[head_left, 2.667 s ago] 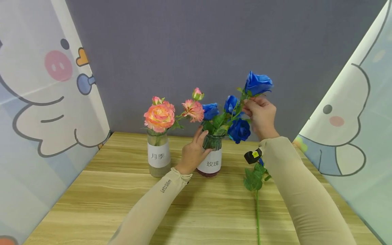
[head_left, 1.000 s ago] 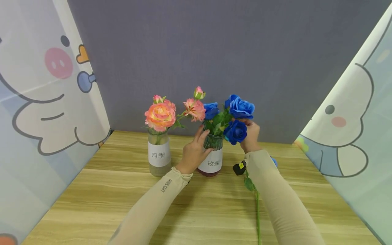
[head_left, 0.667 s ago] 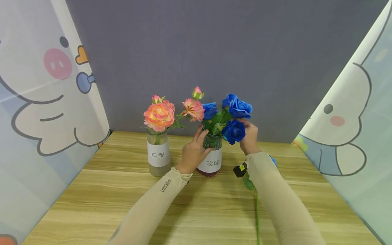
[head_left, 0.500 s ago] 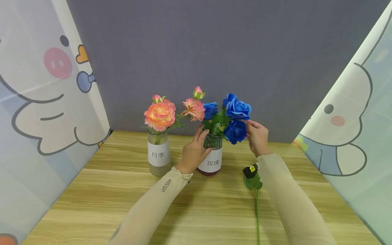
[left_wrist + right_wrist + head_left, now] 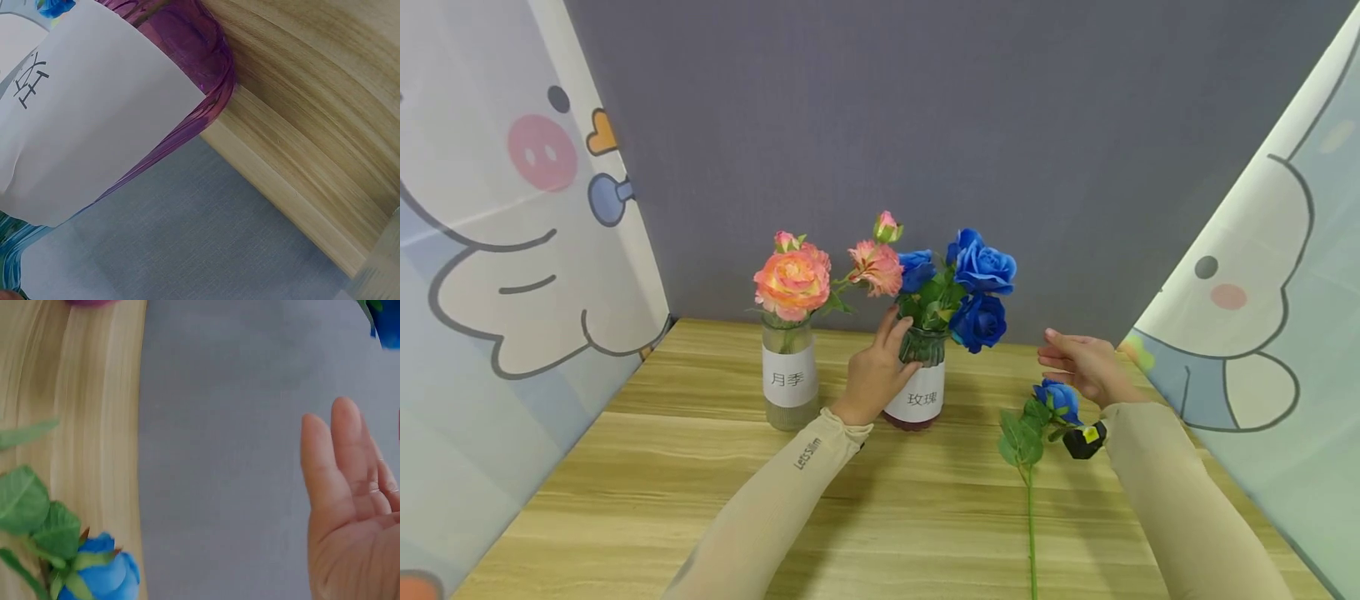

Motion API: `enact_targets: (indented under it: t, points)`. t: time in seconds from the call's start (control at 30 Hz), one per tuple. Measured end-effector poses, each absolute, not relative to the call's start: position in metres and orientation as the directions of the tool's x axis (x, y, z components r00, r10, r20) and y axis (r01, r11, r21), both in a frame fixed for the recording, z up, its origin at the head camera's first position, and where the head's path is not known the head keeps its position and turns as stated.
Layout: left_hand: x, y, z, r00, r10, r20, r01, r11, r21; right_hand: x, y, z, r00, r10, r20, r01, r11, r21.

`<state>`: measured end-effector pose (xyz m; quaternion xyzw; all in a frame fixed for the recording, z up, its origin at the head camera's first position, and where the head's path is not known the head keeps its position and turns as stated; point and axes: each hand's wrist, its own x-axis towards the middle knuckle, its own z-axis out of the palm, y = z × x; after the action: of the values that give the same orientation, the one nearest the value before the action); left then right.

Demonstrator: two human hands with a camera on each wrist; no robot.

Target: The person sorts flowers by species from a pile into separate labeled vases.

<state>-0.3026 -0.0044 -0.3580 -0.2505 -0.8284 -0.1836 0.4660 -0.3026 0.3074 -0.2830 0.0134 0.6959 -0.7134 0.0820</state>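
My left hand (image 5: 872, 375) holds the neck of a glass vase (image 5: 930, 352), thumb at the front and fingers along its left side. This vase has a white paper label and a purple base (image 5: 194, 47), which shows in the left wrist view. Several blue roses (image 5: 983, 268) stand in it, leaning right. My right hand (image 5: 1092, 365) is in the air right of the vase, fingers extended, nothing in its grasp. Below it a single blue rose (image 5: 1058, 400) lies on the table, its leaves (image 5: 1021, 437) and long green stem pointing toward me.
A second labelled glass vase (image 5: 788, 375) with pink-orange flowers (image 5: 792, 285) stands to the left, one spray reaching toward the blue roses. A grey panel (image 5: 880, 125) rises behind the wooden table (image 5: 700, 467). Cartoon-printed sheets (image 5: 512, 275) flank both sides.
My right hand has lowered a blue rose into the vase among the others, let go of it, and moved right and down over the lying rose. The left hand has stayed on the vase.
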Motion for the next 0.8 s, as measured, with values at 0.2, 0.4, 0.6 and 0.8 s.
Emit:
enact_targets:
  t: [0.2,0.4,0.6,0.8]
  points:
    - [-0.3,-0.004,-0.357,-0.443,0.246,0.862,0.582,0.81,0.068,-0.297,0.334,-0.291,-0.971,-0.126,-0.202,0.215,-0.099,-0.972]
    - [-0.3,-0.004,-0.358,-0.443,0.25,0.861,0.563,0.825,0.05,-0.293,0.355,-0.309,-0.95,-0.156,-0.271,0.301,-0.22,-0.928]
    - [-0.3,-0.004,-0.357,-0.439,0.252,0.862,0.562,0.826,0.045,-0.29,0.363,-0.337,-0.923,-0.216,-0.317,0.379,-0.392,-0.838]
    - [-0.299,-0.004,-0.356,-0.43,0.249,0.868,0.557,0.829,0.038,-0.287,0.359,-0.365,-0.918,-0.173,-0.356,0.396,-0.415,-0.819]
